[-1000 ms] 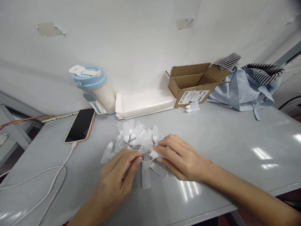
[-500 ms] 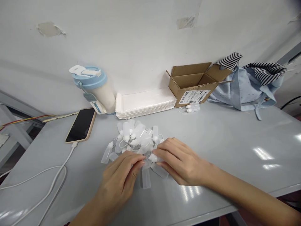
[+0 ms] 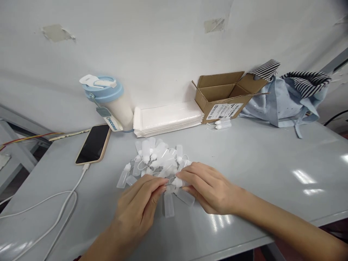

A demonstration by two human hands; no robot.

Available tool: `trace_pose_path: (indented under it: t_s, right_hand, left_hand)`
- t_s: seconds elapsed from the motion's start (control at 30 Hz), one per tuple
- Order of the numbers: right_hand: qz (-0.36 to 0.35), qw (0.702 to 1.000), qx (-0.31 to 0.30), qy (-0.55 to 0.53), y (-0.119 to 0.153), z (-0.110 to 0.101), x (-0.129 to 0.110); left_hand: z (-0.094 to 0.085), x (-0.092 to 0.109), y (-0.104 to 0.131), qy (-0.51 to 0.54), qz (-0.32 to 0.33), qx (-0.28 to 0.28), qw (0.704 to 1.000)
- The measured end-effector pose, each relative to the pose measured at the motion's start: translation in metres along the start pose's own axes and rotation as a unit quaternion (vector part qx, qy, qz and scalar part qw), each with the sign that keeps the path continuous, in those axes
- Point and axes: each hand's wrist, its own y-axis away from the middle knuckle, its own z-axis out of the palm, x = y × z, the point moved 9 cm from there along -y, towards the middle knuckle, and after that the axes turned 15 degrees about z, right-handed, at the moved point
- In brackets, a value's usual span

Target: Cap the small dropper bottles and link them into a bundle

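Note:
A pile of small translucent dropper bottles [image 3: 163, 159] with white tips and thin loops lies in front of me. My right hand [image 3: 210, 186] is closed on one dropper bottle [image 3: 178, 182], whose white tip points left; its body is mostly behind my fingers. Thumb and index finger of my left hand [image 3: 143, 201] are pinched together just left of that tip. Whatever sits between them is too small to make out, though a thin loop shows near the fingertips. Below the hands lies a loose bottle [image 3: 169, 206].
Behind the pile are a stack of white trays [image 3: 168, 117], an open cardboard box [image 3: 223, 98] and two dropper bottles [image 3: 223, 124]. A blue-lidded cup [image 3: 108, 101] and a phone [image 3: 94, 145] with its white cable [image 3: 65, 206] are left. A blue bag [image 3: 285, 101] rests at right.
Almost nothing differs. My right fingers have shifted very slightly, and both hands stay at the same spot over the pile.

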Motion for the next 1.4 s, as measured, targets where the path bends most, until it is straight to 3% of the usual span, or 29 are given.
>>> trace_pose_path:
  t_s: [0.77,1.2,1.4]
  right_hand:
    - [-0.006,1.0,0.008,0.027,0.0,0.0,-0.003]
    - [-0.054,0.994,0.027,0.09,0.005,0.002,-0.012]
    - [-0.023,0.998,0.015,0.054,0.006,0.008,-0.006]
  left_hand:
    - [0.0,0.003,0.002,0.007,0.017,0.014,1.0]
    - [0.012,0.013,0.0,-0.074,0.092,-0.037,0.992]
    - [0.01,0.005,0.0,-0.019,0.042,-0.02,0.999]
